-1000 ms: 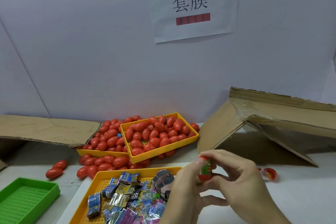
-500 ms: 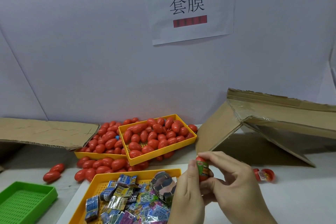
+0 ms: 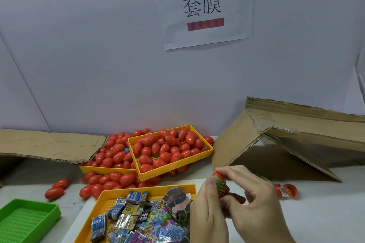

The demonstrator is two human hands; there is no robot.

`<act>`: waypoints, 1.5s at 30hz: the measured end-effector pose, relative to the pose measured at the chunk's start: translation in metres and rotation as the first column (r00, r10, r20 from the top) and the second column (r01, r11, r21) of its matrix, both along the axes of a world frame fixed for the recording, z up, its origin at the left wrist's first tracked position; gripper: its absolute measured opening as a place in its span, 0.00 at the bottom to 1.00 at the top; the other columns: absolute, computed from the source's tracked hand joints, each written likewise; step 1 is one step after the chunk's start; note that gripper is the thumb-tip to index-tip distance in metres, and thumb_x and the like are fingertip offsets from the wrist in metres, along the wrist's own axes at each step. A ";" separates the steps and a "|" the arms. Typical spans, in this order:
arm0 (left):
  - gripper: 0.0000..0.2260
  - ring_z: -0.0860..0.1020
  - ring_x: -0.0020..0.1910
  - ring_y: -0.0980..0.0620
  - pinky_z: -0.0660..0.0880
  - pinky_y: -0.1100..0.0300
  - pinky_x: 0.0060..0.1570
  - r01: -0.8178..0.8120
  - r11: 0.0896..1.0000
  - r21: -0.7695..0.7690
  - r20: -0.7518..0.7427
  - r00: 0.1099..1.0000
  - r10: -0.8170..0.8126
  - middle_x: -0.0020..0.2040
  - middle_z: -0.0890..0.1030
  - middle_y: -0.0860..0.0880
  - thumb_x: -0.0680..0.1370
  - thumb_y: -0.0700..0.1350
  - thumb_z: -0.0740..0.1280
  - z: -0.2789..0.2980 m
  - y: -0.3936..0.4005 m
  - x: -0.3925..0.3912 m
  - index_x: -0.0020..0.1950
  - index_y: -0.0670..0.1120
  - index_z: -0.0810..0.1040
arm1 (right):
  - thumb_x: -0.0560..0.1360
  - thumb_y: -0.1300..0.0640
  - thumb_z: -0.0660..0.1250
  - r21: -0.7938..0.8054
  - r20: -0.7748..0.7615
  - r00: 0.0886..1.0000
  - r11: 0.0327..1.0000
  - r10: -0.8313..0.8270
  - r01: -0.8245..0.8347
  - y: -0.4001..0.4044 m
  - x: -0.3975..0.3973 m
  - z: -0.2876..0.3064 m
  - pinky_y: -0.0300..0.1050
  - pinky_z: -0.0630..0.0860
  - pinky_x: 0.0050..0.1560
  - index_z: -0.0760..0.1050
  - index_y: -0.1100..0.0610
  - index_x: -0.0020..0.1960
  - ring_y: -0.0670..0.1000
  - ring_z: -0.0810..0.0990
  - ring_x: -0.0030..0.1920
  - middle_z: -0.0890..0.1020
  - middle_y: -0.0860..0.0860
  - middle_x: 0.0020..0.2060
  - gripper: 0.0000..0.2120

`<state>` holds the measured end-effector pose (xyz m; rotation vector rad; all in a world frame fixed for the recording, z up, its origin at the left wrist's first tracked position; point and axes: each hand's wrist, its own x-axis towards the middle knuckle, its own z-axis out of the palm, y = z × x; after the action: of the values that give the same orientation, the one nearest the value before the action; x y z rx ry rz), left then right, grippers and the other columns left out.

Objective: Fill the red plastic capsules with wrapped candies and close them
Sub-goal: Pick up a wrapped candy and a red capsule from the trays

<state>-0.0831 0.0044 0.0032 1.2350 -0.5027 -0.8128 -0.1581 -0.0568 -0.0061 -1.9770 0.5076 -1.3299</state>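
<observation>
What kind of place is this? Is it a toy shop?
More likely a small packing workbench than a shop. Trays heaped with red capsules, a tray of wrapped candies, flattened cardboard boxes and a printed paper sign on the wall suggest hand assembly work.

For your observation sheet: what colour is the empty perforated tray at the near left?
Green: the tray shows best in the head view.

Candy tray (image 3: 150, 188) before capsule tray (image 3: 173, 165).

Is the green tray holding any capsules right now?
No. The green tray at lower left shows only its bare perforated floor; the nearest red capsules lie on the table beside it.
</observation>
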 end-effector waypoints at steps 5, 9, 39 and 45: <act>0.21 0.80 0.30 0.42 0.78 0.54 0.28 0.115 0.988 -0.105 -0.380 0.913 -0.147 0.32 0.80 0.40 0.70 0.53 0.65 0.013 0.005 0.007 0.46 0.34 0.78 | 0.64 0.79 0.72 0.180 -0.005 0.978 0.963 0.206 -0.202 -0.001 -0.005 0.006 0.44 0.83 0.46 0.81 0.34 0.51 0.46 0.79 0.57 0.83 0.42 0.50 0.38; 0.23 0.79 0.26 0.44 0.77 0.57 0.24 0.050 0.986 -0.158 -0.476 0.871 -0.120 0.30 0.79 0.41 0.68 0.54 0.65 0.011 0.004 -0.002 0.47 0.34 0.76 | 0.63 0.80 0.72 0.171 0.030 0.982 0.967 0.184 -0.186 0.002 -0.004 0.006 0.37 0.81 0.44 0.83 0.37 0.46 0.45 0.80 0.55 0.83 0.43 0.48 0.36; 0.04 0.85 0.39 0.44 0.82 0.50 0.33 0.008 1.000 -0.017 0.235 0.972 -0.004 0.39 0.86 0.43 0.78 0.40 0.68 0.001 0.008 0.016 0.49 0.43 0.83 | 0.65 0.63 0.79 -0.143 -0.199 0.974 0.986 -0.110 0.082 -0.009 -0.004 0.003 0.21 0.71 0.52 0.76 0.45 0.63 0.38 0.76 0.58 0.77 0.37 0.54 0.30; 0.21 0.83 0.37 0.34 0.82 0.50 0.33 0.239 0.954 -0.182 -0.287 0.915 -0.284 0.45 0.82 0.28 0.69 0.49 0.67 0.013 0.014 0.015 0.49 0.31 0.82 | 0.67 0.65 0.77 -0.013 -0.127 0.992 1.000 0.009 -0.011 -0.008 -0.006 0.006 0.25 0.75 0.44 0.72 0.33 0.59 0.39 0.75 0.59 0.77 0.33 0.56 0.33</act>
<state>-0.0677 0.0188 0.0164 0.8938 -0.4654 -1.1574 -0.1640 -0.0650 -0.0001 -2.0820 0.5489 -1.2096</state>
